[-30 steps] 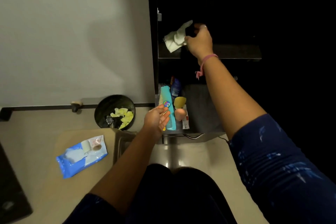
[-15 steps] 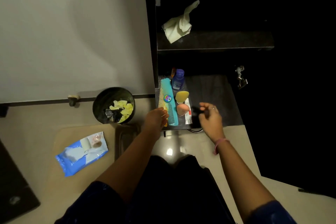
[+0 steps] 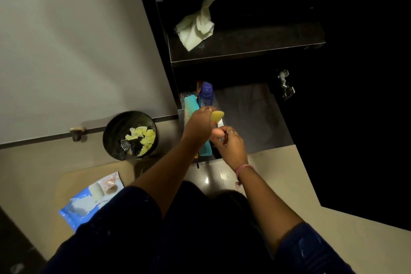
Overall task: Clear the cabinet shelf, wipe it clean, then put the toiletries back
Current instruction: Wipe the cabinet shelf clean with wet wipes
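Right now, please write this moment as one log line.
phase: restocking | cloth: on upper shelf | left hand: holds yellow sponge | right hand: grips small item | comb: lower shelf

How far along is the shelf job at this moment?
Done, it seems: the upper shelf is bare apart from the crumpled cloth lying on it, so clearing and probably wiping are over. In hand: the left hand grips a yellow sponge, while the right hand closes on a small item I cannot identify. Left: the teal comb and blue bottle remain on the lower shelf.
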Available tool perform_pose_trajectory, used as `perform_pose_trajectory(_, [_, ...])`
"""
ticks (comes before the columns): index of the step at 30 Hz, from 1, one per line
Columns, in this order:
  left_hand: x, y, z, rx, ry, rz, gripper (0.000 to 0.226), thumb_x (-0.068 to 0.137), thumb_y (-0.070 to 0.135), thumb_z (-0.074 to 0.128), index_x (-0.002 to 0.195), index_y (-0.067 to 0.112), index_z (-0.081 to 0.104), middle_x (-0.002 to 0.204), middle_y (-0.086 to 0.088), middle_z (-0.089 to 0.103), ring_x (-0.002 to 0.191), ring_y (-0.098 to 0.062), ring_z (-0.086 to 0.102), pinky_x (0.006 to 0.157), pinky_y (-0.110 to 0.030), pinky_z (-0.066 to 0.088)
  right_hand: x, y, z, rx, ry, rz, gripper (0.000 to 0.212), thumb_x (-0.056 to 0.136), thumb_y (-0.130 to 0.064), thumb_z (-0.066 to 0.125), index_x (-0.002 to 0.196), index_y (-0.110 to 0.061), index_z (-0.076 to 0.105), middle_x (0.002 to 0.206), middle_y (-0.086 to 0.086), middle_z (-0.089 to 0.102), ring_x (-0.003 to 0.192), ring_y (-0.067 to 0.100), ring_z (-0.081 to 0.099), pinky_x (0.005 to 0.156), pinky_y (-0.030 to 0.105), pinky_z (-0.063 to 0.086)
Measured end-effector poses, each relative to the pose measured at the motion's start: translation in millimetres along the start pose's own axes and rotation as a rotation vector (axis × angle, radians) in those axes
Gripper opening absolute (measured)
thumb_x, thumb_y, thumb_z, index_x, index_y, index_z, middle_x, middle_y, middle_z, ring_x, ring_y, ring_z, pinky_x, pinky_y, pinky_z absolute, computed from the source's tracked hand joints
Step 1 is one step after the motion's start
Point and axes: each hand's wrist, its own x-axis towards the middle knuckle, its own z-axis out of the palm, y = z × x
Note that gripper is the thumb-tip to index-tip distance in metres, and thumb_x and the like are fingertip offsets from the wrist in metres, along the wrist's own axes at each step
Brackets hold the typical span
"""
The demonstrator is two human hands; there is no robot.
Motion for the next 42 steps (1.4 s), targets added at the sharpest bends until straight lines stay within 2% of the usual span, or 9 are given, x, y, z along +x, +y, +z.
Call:
perform_pose_trajectory(5, [7,0,0,0.113,-0.002,0.048,0.033,0.091,0.017,0.055,0.122,0.006,0.052,0.124,-0.014,0.056,0.115,-0.028,0.056,0.101,-0.039,0.045,-12,13,-29,0.025,0.082,-0.042,0.03,0.085,-0.029,0.065,0.111,-0.019,0.055,0.1,0.001,0.063,0.088,0.015,0.061,0.073,0.025,0.053])
perform_pose_trajectory(11, [13,40,-4,0.092,0.049,0.163,0.033,0.096,0.022,0.049,0.125,0.008,0.051,0.123,-0.012,0.054,0.11,-0.025,0.056,0.094,-0.035,0.048,8,33,-88,0.212,0.511,0.104,0.031,0.08,-0.03,0.071,0.102,-0.012,0.059,0.077,0.001,0.065,0.076,0.019,0.065,0.071,0.028,0.051])
perform_pose_trajectory(14, [32,74,17,0.054,-0.022,0.281,0.032,0.095,0.022,0.047,0.122,0.007,0.055,0.12,-0.013,0.055,0.108,-0.026,0.054,0.093,-0.034,0.044,31,46,-108,0.233,0.612,0.218,0.032,0.08,-0.028,0.071,0.107,-0.014,0.059,0.089,0.006,0.069,0.085,0.019,0.067,0.076,0.024,0.05])
perform_pose_trajectory(17, [59,101,44,0.025,-0.056,0.297,0.036,0.088,0.02,0.047,0.112,-0.002,0.061,0.111,-0.022,0.059,0.102,-0.037,0.057,0.093,-0.04,0.045,53,53,-118,0.155,0.603,0.267,0.031,0.082,-0.032,0.068,0.108,-0.019,0.059,0.098,0.009,0.07,0.094,0.025,0.066,0.085,0.035,0.053])
perform_pose_trajectory(20, [85,115,61,0.003,-0.056,0.243,0.037,0.084,0.02,0.047,0.107,-0.005,0.062,0.108,-0.023,0.06,0.1,-0.038,0.058,0.091,-0.044,0.047,70,52,-122,0.105,0.573,0.251,0.031,0.084,-0.032,0.066,0.11,-0.016,0.058,0.098,0.014,0.07,0.093,0.03,0.066,0.083,0.037,0.052])
perform_pose_trajectory(26, [118,122,85,-0.043,-0.065,0.212,0.028,0.091,0.011,0.052,0.115,-0.003,0.058,0.118,-0.02,0.056,0.11,-0.031,0.054,0.098,-0.036,0.04,83,60,-122,0.053,0.535,0.21,0.031,0.089,-0.029,0.059,0.116,-0.015,0.051,0.098,0.016,0.069,0.093,0.033,0.065,0.081,0.039,0.052])
perform_pose_trajectory(33, [126,130,99,-0.129,-0.046,0.186,0.025,0.09,0.008,0.052,0.113,0.002,0.06,0.116,-0.016,0.056,0.106,-0.028,0.056,0.095,-0.039,0.045,86,69,-121,0.03,0.528,0.197,0.034,0.09,-0.031,0.058,0.12,-0.02,0.05,0.098,0.012,0.071,0.091,0.031,0.067,0.079,0.04,0.054])
perform_pose_trajectory(39, [129,136,98,-0.114,-0.09,0.167,0.032,0.09,0.007,0.052,0.122,0.007,0.056,0.124,-0.012,0.053,0.114,-0.024,0.054,0.1,-0.035,0.042,90,72,-112,0.087,0.53,0.287,0.041,0.089,-0.033,0.059,0.127,-0.02,0.049,0.103,0.009,0.07,0.097,0.026,0.066,0.085,0.04,0.054])
perform_pose_trajectory(42, [129,132,94,-0.086,-0.161,0.145,0.047,0.084,0.005,0.06,0.13,0.009,0.05,0.131,-0.011,0.049,0.12,-0.023,0.051,0.104,-0.032,0.04,87,76,-106,0.128,0.506,0.304,0.048,0.087,-0.029,0.062,0.131,-0.015,0.048,0.109,0.01,0.068,0.103,0.024,0.064,0.092,0.037,0.052])
